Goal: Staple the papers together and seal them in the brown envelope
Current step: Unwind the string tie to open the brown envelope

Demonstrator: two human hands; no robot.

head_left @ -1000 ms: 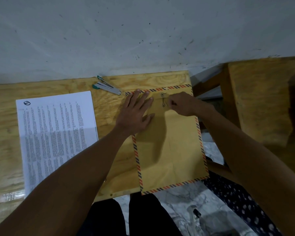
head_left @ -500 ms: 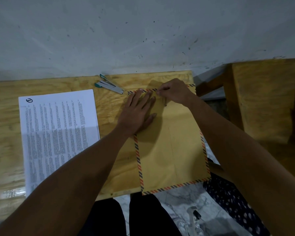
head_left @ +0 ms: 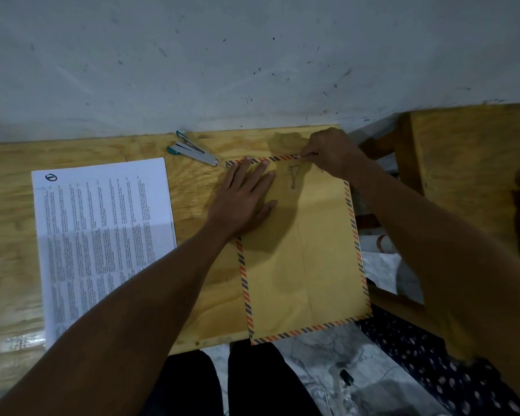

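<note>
The brown envelope (head_left: pixel 300 259) with a striped border lies on the wooden table (head_left: pixel 9 235), its near end hanging over the front edge. My left hand (head_left: pixel 245 196) lies flat on its upper left part, fingers straight. My right hand (head_left: pixel 330 153) pinches the envelope's top striped edge, just above the string clasp (head_left: pixel 294 175). The printed papers (head_left: pixel 102 235) lie to the left, apart from both hands. A silver and teal stapler (head_left: pixel 192 152) rests near the wall, just left of the envelope's top corner.
A grey wall (head_left: pixel 252 55) runs along the table's far edge. Another wooden surface (head_left: pixel 475 163) stands to the right across a gap. Below the front edge I see dark trousers (head_left: pixel 222 382), marbled floor and dotted fabric (head_left: pixel 433 370).
My right hand has moved from the string clasp up to the envelope's top edge and now pinches it. The left hand has stayed flat on the envelope.
</note>
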